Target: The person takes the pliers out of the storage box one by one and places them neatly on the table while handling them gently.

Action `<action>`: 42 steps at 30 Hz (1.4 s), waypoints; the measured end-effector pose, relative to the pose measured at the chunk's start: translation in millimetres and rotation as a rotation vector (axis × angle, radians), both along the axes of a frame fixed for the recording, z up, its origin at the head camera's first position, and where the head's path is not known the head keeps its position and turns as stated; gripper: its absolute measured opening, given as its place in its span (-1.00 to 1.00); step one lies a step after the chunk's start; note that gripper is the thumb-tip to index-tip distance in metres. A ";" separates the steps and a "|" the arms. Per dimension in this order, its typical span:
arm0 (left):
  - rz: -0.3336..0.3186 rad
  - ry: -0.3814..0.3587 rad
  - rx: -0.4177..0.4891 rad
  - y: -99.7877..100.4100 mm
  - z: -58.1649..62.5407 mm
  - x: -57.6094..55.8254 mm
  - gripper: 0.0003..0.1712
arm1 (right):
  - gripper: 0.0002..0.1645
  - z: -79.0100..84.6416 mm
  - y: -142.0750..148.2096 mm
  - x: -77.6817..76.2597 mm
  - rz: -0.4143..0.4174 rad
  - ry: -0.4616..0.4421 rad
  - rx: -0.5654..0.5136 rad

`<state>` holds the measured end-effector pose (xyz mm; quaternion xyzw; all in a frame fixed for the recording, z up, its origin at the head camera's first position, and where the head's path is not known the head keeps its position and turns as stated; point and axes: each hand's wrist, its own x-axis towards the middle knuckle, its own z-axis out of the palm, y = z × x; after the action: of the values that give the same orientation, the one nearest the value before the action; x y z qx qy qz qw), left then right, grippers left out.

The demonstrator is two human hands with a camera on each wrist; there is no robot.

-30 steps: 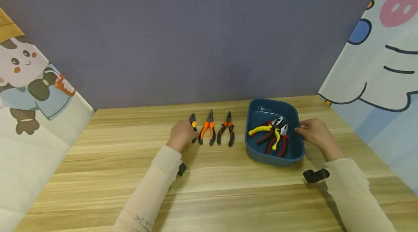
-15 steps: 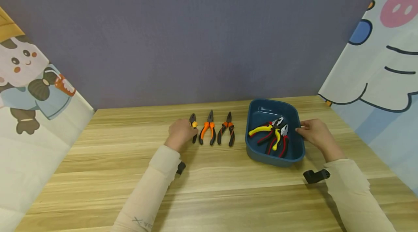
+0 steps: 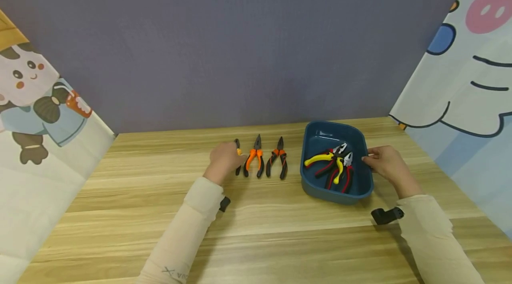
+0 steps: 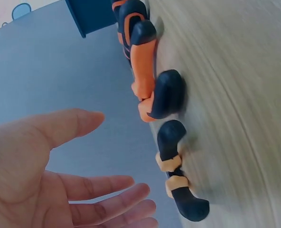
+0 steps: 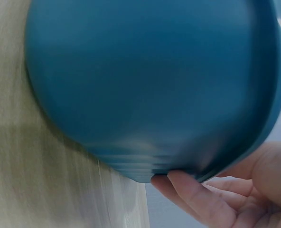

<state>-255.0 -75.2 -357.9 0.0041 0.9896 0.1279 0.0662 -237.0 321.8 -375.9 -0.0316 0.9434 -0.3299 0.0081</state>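
In the head view my left hand hovers at the leftmost pliers, which have black and yellow handles and are partly hidden by it. The left wrist view shows its thumb and fingers extended and apart from those pliers. To their right lie orange-and-black long-nose pliers and black pliers with orange trim. At the right, my right hand pinches the side rim of a blue plastic bin. Its fingers press the bin's outer wall.
Inside the bin are yellow-and-red-handled pliers and red-and-black-handled pliers, overlapping. A grey partition rises behind the wooden table. Printed cartoon cloths stand at both sides.
My left hand first drew slightly left, then came back right over the yellow-and-black pliers, covering more of them. My right hand and the bin have stayed in place.
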 end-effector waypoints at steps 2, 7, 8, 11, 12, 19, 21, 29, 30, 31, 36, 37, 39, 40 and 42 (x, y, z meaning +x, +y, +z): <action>-0.008 0.011 0.002 1.8 0.7 0.5 -0.54 | -0.49 0.1 -0.2 0.2 0.000 0.002 -0.003; -0.041 0.035 -0.017 7.8 2.3 1.3 -0.46 | -0.50 0.0 0.6 0.5 0.005 0.010 -0.018; -0.051 0.040 -0.016 9.5 2.6 1.7 -0.42 | -0.49 -0.1 0.7 0.6 0.003 0.011 -0.017; -0.078 0.055 -0.014 16.3 4.6 4.0 -0.49 | -0.49 -0.2 0.9 0.8 -0.004 0.004 -0.017; -0.089 0.063 -0.005 18.6 5.3 4.9 -0.55 | -0.49 -0.3 1.0 0.8 -0.005 0.003 -0.016; -0.163 0.117 0.030 34.8 10.6 14.8 -0.49 | -0.49 -1.7 0.3 0.6 -0.010 0.002 -0.014; -0.179 0.125 0.030 39.2 13.1 18.0 -0.59 | -0.49 -1.3 0.2 0.9 -0.006 0.005 -0.010; -0.224 0.121 0.069 52.5 18.2 23.0 -0.60 | -0.49 -0.7 0.4 1.1 -0.004 0.013 0.002; -0.233 0.119 0.070 54.2 18.2 22.4 -0.57 | -0.50 -0.8 0.6 1.0 -0.003 0.017 0.002; -0.241 0.116 0.072 56.0 18.4 21.9 -0.55 | -0.50 -1.1 0.8 0.7 -0.002 0.019 -0.001; -0.295 0.128 0.056 65.3 20.6 19.6 -0.50 | -0.50 -1.8 0.8 -0.1 -0.004 0.020 -0.005; -0.304 0.129 0.062 67.0 21.4 19.4 -0.49 | -0.50 -1.9 0.7 -0.3 -0.004 0.018 -0.004; -0.319 0.132 0.063 70.2 23.3 19.1 -0.47 | -0.50 -1.6 0.5 -0.2 -0.003 0.015 -0.001; -0.326 0.132 0.067 71.8 24.3 19.0 -0.46 | -0.50 -1.4 0.6 -0.2 -0.002 0.014 0.000; -0.339 0.143 0.068 74.9 26.5 18.9 -0.43 | -0.50 -0.8 0.6 -0.1 0.000 0.014 0.001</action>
<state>-236.1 -0.3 -331.4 0.1823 0.9720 0.1477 0.0160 -237.1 322.4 -376.7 -0.0341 0.9436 -0.3293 0.0015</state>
